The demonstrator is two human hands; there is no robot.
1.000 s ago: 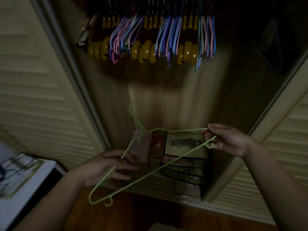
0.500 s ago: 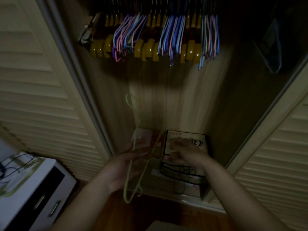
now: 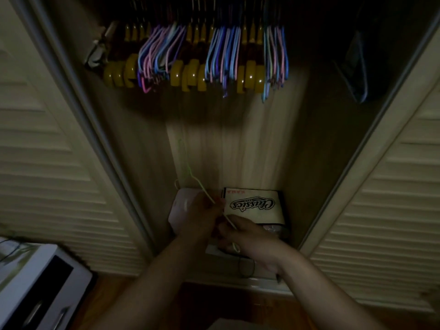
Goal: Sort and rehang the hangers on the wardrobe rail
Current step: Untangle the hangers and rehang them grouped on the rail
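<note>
A thin green wire hanger stands edge-on low in the wardrobe opening, its hook pointing up. My left hand grips its upper wire, and my right hand holds the lower part close beside it. The two hands touch each other. High above, the rail is lost in darkness, but several hangers dangle from it: yellow wooden ones alternate with bunches of blue, pink and purple wire ones.
A box printed "Classics" and a pale bag sit on the wardrobe floor behind my hands. Louvred doors stand on the left and right. A white drawer unit is at bottom left. A dark garment hangs upper right.
My hands were wide apart holding the green hanger flat. They have come together, and the hanger has turned edge-on with its hook up.
</note>
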